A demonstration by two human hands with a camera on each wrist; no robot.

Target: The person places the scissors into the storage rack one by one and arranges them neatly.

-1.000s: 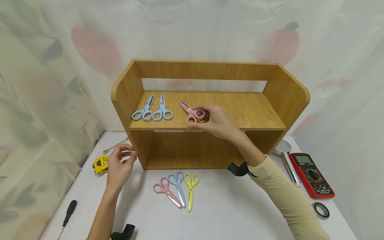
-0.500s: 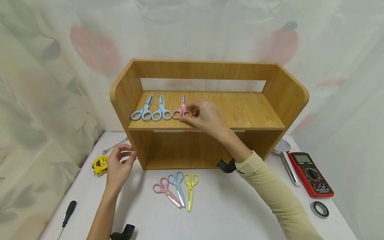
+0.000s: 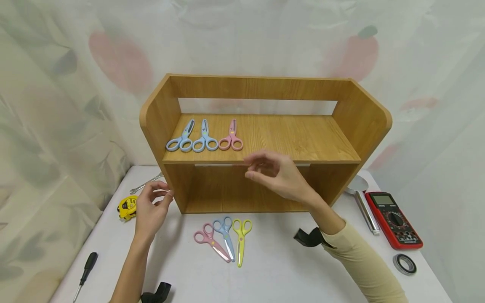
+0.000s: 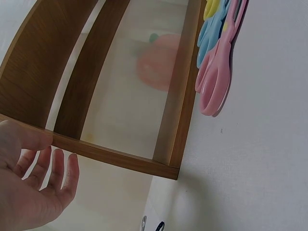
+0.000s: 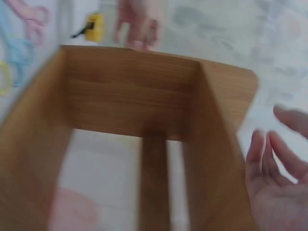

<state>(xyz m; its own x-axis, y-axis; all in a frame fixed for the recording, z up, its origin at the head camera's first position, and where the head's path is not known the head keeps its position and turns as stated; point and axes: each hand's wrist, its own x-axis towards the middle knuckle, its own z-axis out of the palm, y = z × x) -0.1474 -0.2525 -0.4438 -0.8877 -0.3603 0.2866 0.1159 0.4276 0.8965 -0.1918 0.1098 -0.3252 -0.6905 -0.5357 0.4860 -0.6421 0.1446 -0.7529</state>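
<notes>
My right hand [image 3: 282,179] hangs in front of the wooden shelf unit [image 3: 295,132], fingers loosely bent, thumb apart, holding nothing. Behind it on the upper board, pink scissors [image 3: 232,131] stand in a row with blue scissors [image 3: 205,133] and another blue pair [image 3: 185,135], blades pointing to the back. At the unit's left side panel, my left hand [image 3: 151,208] rests its relaxed fingertips against the wood; the left wrist view shows the thumb at the panel's edge. On the table in front lie pink scissors [image 3: 209,238], blue scissors [image 3: 226,235] and yellow scissors [image 3: 241,240], handles toward the unit.
Left of the unit are a yellow tape measure [image 3: 127,208], a wrench [image 3: 142,185] and a screwdriver [image 3: 88,267]. To the right lie a magnifying glass [image 3: 365,210], a red multimeter [image 3: 394,220] and a roll of black tape [image 3: 405,264]. A patterned curtain hangs behind.
The pink scissors on the upper board have been turned upright beside the blue pairs and let go. My right hand has drawn back toward me and down. The left hand stays put.
</notes>
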